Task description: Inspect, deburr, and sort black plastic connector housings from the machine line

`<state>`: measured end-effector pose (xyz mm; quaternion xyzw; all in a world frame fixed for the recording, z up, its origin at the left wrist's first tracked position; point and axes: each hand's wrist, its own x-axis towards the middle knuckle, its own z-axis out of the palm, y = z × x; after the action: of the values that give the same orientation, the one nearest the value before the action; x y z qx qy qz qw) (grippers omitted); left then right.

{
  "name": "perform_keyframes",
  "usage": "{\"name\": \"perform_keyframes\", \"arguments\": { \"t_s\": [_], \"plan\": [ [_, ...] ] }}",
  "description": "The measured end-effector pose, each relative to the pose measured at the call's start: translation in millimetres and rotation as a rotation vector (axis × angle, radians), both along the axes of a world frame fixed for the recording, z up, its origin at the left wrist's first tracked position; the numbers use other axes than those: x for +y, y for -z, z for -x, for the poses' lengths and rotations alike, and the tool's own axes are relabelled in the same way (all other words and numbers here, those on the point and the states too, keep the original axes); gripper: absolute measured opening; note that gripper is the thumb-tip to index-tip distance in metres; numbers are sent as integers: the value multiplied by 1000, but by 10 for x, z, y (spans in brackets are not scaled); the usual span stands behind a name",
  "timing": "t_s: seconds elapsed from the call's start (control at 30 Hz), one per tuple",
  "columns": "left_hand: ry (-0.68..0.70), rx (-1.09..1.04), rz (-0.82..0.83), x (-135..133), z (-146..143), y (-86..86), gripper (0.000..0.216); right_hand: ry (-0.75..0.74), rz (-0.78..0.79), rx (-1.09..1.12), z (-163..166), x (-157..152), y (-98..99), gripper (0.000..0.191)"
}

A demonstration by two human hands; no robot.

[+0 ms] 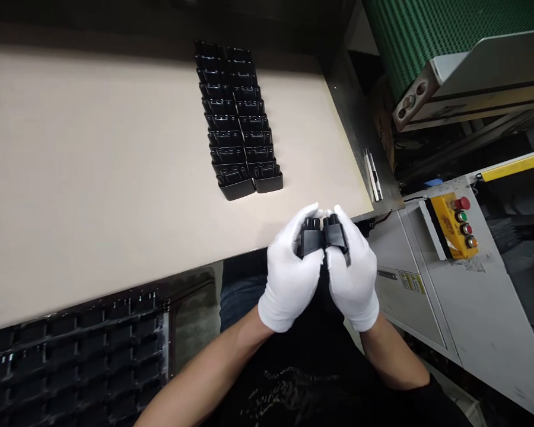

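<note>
White gloves cover both of my hands, which are close together at the table's front edge. In my left hand (291, 267) I grip a black plastic part (311, 238) with short posts on its far end. A similar black plastic part (335, 235) is held by my right hand (353, 270), side by side with the first. Beyond them, two columns of matching black parts (235, 121) stand in rows on the beige table surface (115, 154). The undersides of the held parts are hidden by my fingers.
A black tray (84, 356) of many pockets lies at the lower left. A white-handled tool (372, 175) rests along the table's right edge. To the right are a yellow button box (454, 225), a grey cabinet (485, 296) and a green conveyor belt (427, 41).
</note>
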<state>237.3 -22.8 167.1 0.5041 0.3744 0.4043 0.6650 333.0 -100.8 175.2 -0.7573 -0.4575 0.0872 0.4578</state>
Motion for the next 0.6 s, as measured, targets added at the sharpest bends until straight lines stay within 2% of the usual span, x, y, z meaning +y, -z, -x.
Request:
{"name": "perform_keyframes", "arguments": {
  "t_s": [0.13,0.37,0.6],
  "plan": [
    [35,38,19,-17,31,12,67,-64,-17,-137,14,-69,88,63],
    [122,4,-29,-55,150,29,71,-135,-109,-208,8,-134,207,70],
    [189,-93,-82,-99,220,87,63,-139,-152,-91,-16,-204,359,63]
  ]
}}
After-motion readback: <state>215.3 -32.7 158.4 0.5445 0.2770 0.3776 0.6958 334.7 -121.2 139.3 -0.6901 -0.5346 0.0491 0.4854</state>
